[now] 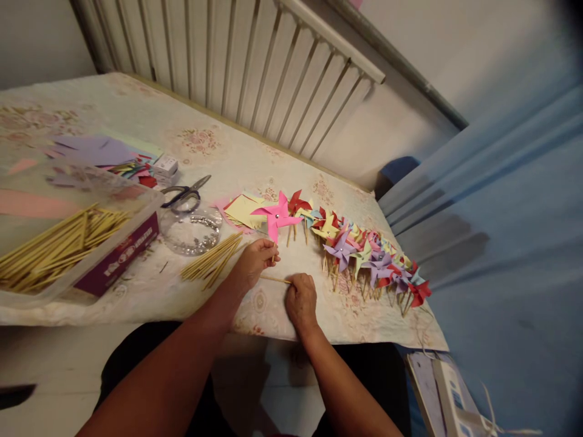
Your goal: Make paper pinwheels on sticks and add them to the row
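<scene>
I see the left hand point(257, 261) pinching the pinwheel point(277, 217); apart from it, the right hand point(302, 300) grips a stick point(276, 279) lying crosswise, tip leftward.

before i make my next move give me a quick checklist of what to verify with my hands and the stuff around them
1. Pink pinwheel held: ok, the left hand pinches it below the blades.
2. Thin stick held: ok, one end is in the right hand.
3. Silver pin at the pinwheel's centre tight: cannot tell.
4. Scissors apart from both hands: ok.
5. Standing pinwheels apart from the right hand: ok.
6. Loose sticks neatly aligned: not ok, their ends are uneven.
</scene>
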